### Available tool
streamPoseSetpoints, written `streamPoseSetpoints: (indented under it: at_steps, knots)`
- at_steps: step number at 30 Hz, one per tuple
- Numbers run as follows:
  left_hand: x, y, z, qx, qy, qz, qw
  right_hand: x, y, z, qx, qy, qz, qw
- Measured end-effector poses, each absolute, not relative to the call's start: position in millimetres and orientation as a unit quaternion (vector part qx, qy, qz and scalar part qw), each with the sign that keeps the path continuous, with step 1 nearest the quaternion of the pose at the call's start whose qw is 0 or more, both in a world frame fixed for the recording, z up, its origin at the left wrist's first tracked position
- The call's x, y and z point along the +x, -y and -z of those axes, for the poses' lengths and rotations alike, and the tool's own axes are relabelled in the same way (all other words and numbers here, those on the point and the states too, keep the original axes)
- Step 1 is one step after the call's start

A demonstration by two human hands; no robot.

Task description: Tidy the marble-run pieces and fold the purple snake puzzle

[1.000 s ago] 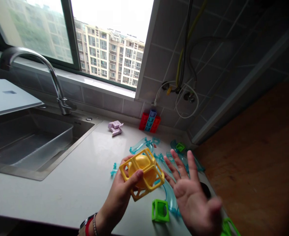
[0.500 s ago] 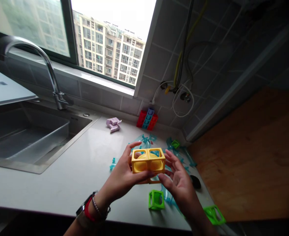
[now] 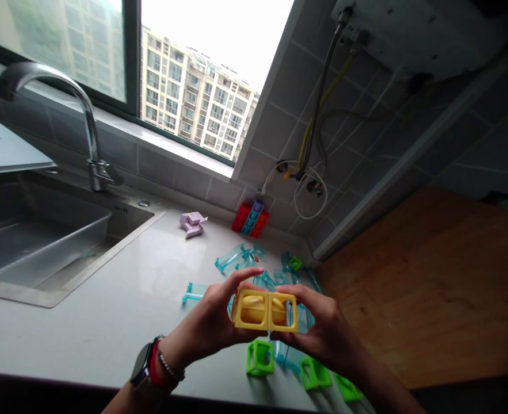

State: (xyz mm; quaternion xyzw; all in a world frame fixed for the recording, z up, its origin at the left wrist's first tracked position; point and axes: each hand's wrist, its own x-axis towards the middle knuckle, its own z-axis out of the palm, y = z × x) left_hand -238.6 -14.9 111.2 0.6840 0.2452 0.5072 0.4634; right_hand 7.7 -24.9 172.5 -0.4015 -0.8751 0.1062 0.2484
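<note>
Two yellow cube-shaped pieces (image 3: pixel 267 295), joined side by side, are held in the air above the counter, open faces toward me. My left hand (image 3: pixel 213 319) is closed on their left side, with a watch and bracelets on its wrist. My right hand (image 3: pixel 323 322) grips their right end between thumb and fingers. Just below stands a green cube frame (image 3: pixel 260 357) on the counter. Another green cube (image 3: pixel 315 374) and a further green piece (image 3: pixel 347 388) lie under my right hand and forearm. Clear teal pieces (image 3: pixel 232 257) are spread behind the hands, some partly hidden.
Red, blue and purple blocks (image 3: pixel 251 218) stand against the tiled wall. Pink pieces (image 3: pixel 193 223) lie on the white counter (image 3: pixel 119 310). A sink (image 3: pixel 64 290) with a faucet (image 3: pixel 93 132) is at left; a wooden board (image 3: pixel 435 293) leans at right.
The yellow pieces have tipped and moved slightly down. My right hand has closed on their right end. The view has shifted, and another green cube now shows below my right hand.
</note>
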Motion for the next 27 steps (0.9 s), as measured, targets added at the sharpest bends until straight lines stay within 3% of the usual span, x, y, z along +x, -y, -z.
streamPoseSetpoints:
  at_steps: [15, 27]
  knots:
    - [-226.2, 15.1, -87.2, 0.783, -0.299, -0.495, 0.231, 18.9, 26.4, -165.2, -0.394, 0.907, -0.051, 0.142]
    - [-220.6, 22.9, -85.6, 0.765, -0.294, -0.482, 0.31, -2.0, 31.3, -191.2, -0.409, 0.91, -0.043, 0.045]
